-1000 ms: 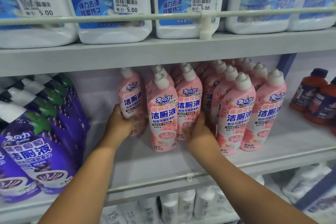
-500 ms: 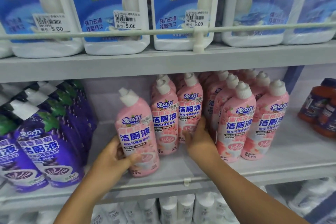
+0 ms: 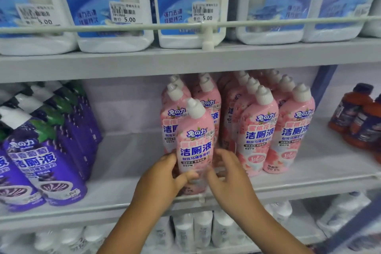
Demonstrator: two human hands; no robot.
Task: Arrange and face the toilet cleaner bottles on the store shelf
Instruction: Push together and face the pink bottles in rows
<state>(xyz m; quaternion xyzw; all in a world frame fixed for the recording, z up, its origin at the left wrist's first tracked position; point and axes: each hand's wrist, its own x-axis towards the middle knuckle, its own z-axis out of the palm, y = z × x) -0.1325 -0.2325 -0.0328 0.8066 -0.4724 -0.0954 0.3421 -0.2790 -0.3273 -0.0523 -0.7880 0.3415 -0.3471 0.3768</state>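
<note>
A pink toilet cleaner bottle (image 3: 194, 142) with a white cap stands at the front of the middle shelf (image 3: 127, 194), label facing me. My left hand (image 3: 162, 179) grips its lower left side, thumb across the front. My right hand (image 3: 228, 175) is at its lower right side, fingers curved against the bottle. Several more pink bottles (image 3: 257, 130) stand in rows behind and to the right, labels forward.
Purple toilet cleaner bottles (image 3: 41, 156) fill the left of the same shelf, with bare shelf between them and the pink ones. Orange bottles (image 3: 358, 121) stand at far right. Blue-labelled white jugs (image 3: 115, 6) sit above behind a rail; white bottles (image 3: 193, 231) below.
My left hand carried the pink bottle rightward from the gap to the front of the pink row. My right hand left the second-row bottles and came to this bottle's right side.
</note>
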